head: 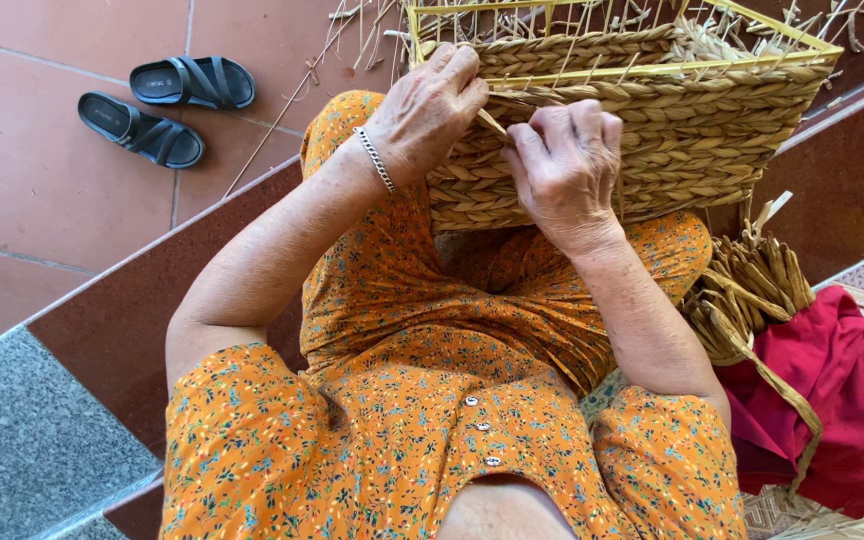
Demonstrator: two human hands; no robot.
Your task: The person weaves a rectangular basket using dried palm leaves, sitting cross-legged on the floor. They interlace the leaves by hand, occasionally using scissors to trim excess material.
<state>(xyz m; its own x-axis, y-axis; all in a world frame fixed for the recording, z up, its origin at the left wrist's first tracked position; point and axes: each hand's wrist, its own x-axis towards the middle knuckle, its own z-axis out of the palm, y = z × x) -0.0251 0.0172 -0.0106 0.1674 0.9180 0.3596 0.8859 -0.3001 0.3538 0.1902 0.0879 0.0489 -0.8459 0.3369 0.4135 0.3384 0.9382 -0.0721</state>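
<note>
Hands work on a big tan woven straw basket (pixel 642 130) with a yellow wire frame, resting on the person's lap with loose straw ends poking up inside. Left hand (pixel 427 110) curls over the rim, and right hand (pixel 564 165) pinches a thin straw strand (pixel 493 124) with bent fingers. Beside the right arm, a bundle of dry straw strips (pixel 747 295) lies on a red cloth (pixel 837 400).

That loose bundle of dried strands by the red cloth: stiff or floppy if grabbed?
Probably floppy: one strand of the bundle droops in a curve over the red cloth. Likely light, being thin dried fibre. The strands look only loosely gathered, so some may slip out when lifted.
</note>
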